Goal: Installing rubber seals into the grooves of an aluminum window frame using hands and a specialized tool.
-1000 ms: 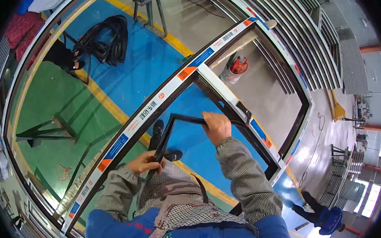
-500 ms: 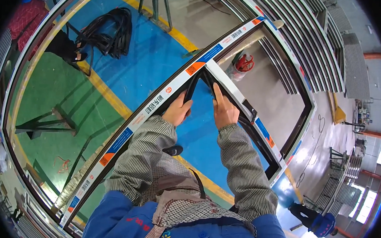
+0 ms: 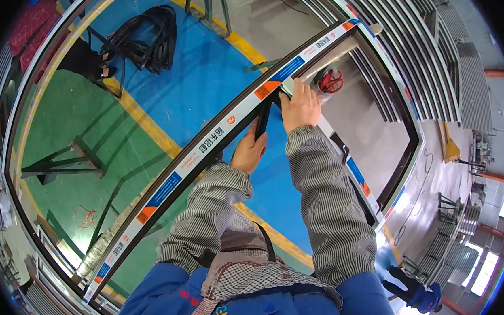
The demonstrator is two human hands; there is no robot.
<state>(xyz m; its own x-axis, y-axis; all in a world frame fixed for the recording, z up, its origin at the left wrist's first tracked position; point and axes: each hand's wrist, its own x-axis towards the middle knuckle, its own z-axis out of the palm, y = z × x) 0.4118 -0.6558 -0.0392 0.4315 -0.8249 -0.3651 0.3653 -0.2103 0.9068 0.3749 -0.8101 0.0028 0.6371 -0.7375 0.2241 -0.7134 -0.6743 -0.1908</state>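
Observation:
A large window frame (image 3: 191, 161), its bars covered in white, blue and orange film, stretches diagonally in front of me. A white crossbar (image 3: 326, 126) branches off the long bar. My left hand (image 3: 249, 150) is closed round a black rubber sealing strip (image 3: 263, 119), which runs up to the inner corner where the two bars meet. My right hand (image 3: 302, 107) is wrapped over the crossbar beside that corner, its thumb close to the strip's upper end. The palm side of the right hand is hidden. A small black fitting (image 3: 339, 143) sits farther along the crossbar.
Coiled black strips (image 3: 149, 38) lie on the blue floor beyond the frame. A bucket with red-handled tools (image 3: 329, 84) stands behind the crossbar. Long metal profiles (image 3: 437, 59) are stacked at the far right. Other people (image 3: 420, 292) are at the right and upper left.
My right hand has moved up from inside the opening, finger pointing, to grip the crossbar at the corner. My left hand has shifted slightly right and down, still with the strip.

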